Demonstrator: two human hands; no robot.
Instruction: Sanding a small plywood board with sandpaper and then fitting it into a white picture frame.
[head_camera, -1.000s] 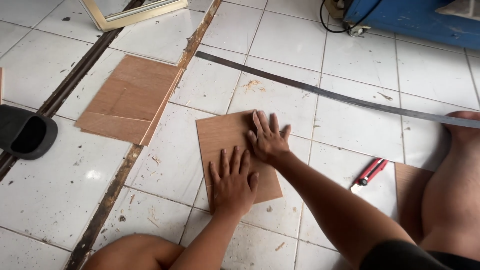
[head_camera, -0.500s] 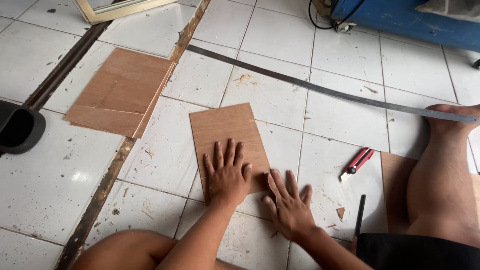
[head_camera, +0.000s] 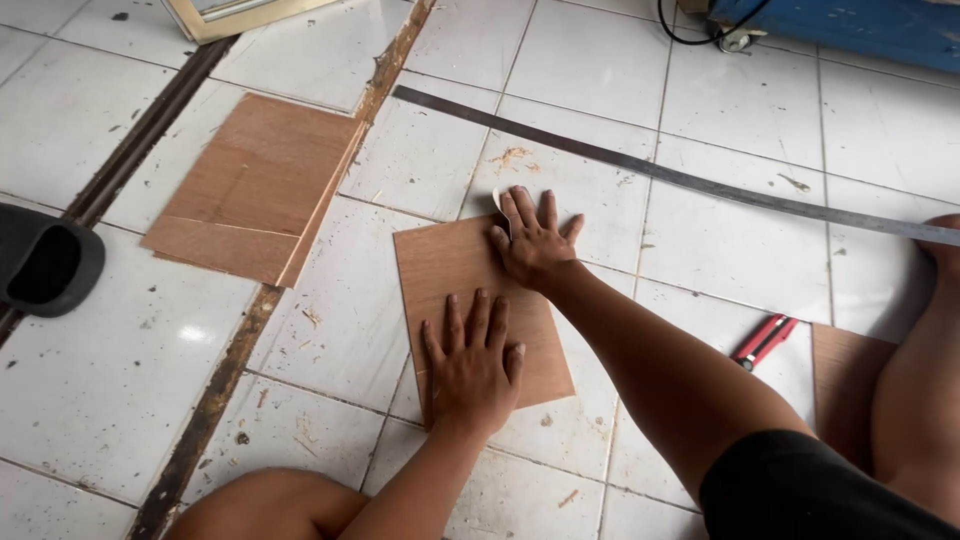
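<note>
A thin brown plywood sheet (head_camera: 455, 275) lies flat on the white tiled floor. My left hand (head_camera: 470, 365) presses palm-down on its near half with the fingers spread. My right hand (head_camera: 535, 240) lies flat on the sheet's far right corner, fingers apart and reaching past the edge. A small pale scrap (head_camera: 496, 199) shows beside its forefinger tip. Neither hand grips anything that I can see.
A stack of plywood sheets (head_camera: 250, 190) lies to the left. A long metal ruler (head_camera: 680, 180) runs across the tiles beyond the sheet. A red utility knife (head_camera: 765, 340) and another board (head_camera: 845, 375) lie right, by my leg (head_camera: 925, 400). A black sandal (head_camera: 45, 265) sits far left.
My right hand has gone from the floor at the sheet's near right to its far right corner. My left hand stays pressed on the sheet.
</note>
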